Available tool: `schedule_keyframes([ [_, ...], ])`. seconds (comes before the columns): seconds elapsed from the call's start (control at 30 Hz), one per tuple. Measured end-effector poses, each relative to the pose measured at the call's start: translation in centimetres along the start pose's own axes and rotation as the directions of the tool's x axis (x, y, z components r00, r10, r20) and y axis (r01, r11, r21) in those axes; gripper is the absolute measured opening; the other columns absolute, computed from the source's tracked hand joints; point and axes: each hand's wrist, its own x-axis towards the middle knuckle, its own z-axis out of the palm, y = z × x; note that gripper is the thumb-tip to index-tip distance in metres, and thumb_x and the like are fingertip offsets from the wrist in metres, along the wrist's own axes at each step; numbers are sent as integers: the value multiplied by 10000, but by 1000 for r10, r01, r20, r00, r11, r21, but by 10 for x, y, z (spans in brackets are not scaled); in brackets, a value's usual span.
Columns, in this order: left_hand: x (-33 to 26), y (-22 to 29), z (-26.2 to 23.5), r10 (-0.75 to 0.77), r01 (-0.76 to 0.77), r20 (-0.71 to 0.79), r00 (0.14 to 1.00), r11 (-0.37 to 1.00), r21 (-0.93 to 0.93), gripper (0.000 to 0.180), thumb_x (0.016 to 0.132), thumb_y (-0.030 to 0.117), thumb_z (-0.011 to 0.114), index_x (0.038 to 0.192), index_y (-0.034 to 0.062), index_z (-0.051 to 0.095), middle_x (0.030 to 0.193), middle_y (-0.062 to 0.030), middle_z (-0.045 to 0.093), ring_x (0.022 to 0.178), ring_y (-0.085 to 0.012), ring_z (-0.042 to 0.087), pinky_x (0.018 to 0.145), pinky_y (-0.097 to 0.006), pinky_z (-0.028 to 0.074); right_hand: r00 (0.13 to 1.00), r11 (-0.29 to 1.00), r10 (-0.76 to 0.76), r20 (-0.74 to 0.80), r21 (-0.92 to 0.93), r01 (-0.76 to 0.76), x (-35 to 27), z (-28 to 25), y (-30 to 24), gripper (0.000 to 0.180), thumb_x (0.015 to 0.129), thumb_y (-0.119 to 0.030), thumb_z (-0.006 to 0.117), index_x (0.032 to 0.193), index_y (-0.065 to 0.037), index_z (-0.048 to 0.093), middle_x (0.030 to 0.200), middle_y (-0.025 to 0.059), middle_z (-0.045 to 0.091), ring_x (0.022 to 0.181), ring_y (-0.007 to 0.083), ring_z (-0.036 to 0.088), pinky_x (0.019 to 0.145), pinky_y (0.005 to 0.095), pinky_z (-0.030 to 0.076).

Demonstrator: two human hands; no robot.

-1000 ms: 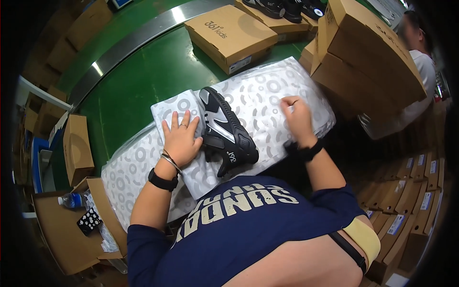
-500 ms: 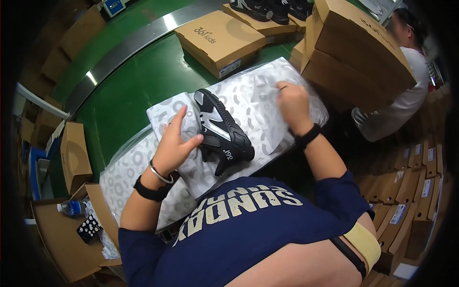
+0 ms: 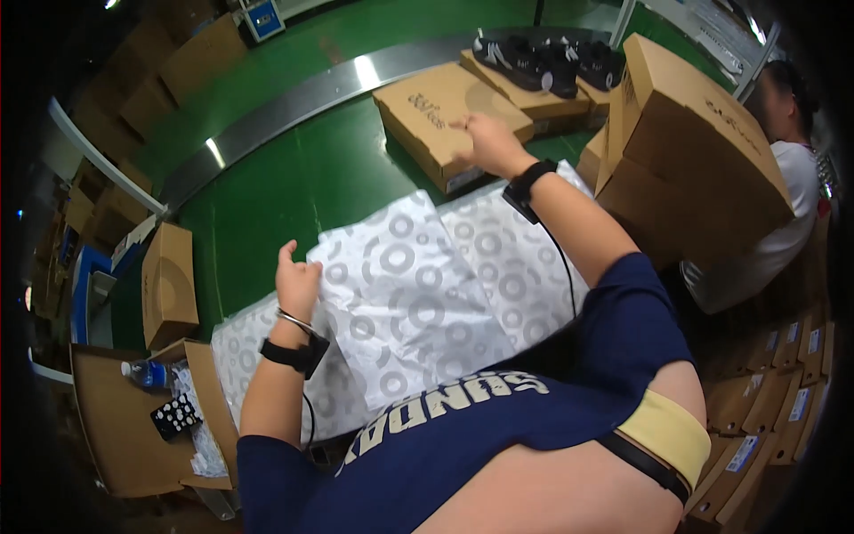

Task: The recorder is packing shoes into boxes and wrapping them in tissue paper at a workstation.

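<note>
A sheet of white wrapping paper (image 3: pixel 405 294) with grey ring prints lies folded over in front of me, on more printed paper. The black-and-silver shoe seen earlier is out of sight; the folded sheet covers the place where it lay. At the sheet's left edge is my left hand (image 3: pixel 299 280), index finger raised and thumb apart from it, close to the paper. My right hand (image 3: pixel 491 144) is over the closed brown shoebox (image 3: pixel 431 102) beyond the paper. Its index finger points left, and nothing shows in its grasp.
Several black shoes (image 3: pixel 534 67) rest on shoeboxes at the far right. A large open carton (image 3: pixel 703 151) stands beside a person in grey (image 3: pixel 756 231). At left are a brown box (image 3: pixel 169 285) and an open carton (image 3: pixel 116 436) holding a bottle (image 3: pixel 145 374). Stacked shoeboxes (image 3: pixel 756 427) fill the lower right.
The wrapping paper has come across the shoe, which no longer shows. My right hand has moved left and away to the shoebox. My left hand has drawn back to the paper's left edge.
</note>
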Motion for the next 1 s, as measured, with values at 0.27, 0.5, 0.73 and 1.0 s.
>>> schedule_keyframes([
  [0.27, -11, 36, 25, 434, -388, 24, 901, 777, 496, 864, 646, 189, 694, 1324, 12, 189, 1290, -269, 285, 1205, -411, 276, 983, -406, 268, 984, 925, -162, 75, -335, 178, 22, 89, 43, 837, 697, -302, 622, 1348, -59, 154, 1075, 245, 504, 1029, 379, 471, 837, 415, 398],
  [0.5, 56, 57, 38, 311, -495, 440, 842, 770, 403, 971, 643, 349, 719, 1353, 38, 135, 1309, -351, 202, 1267, -417, 160, 1020, -381, 219, 764, 783, 496, -413, 594, -187, 33, 22, -15, 674, 816, -303, 457, 1251, 106, 145, 692, 270, 574, 642, 416, 567, 636, 432, 459],
  [0.73, 69, 14, 45, 189, -414, 470, 862, 798, 438, 875, 666, 408, 670, 1304, -15, 245, 1210, -272, 409, 1167, -342, 370, 967, -421, 296, 731, -221, 534, 425, 905, -365, -8, 59, 52, 460, 873, -381, 420, 1212, -77, 358, 1000, 109, 537, 899, 241, 536, 689, 438, 460],
  [1.0, -89, -37, 35, 192, -114, 248, 950, 948, -298, 876, 632, 170, 671, 1346, 49, 179, 1321, -249, 254, 1253, -317, 236, 1021, -372, 209, 778, 396, -85, 622, 738, -547, -156, 45, -75, 920, 639, -199, 727, 1332, 10, 159, 1248, 154, 391, 1173, 230, 361, 987, 310, 269],
])
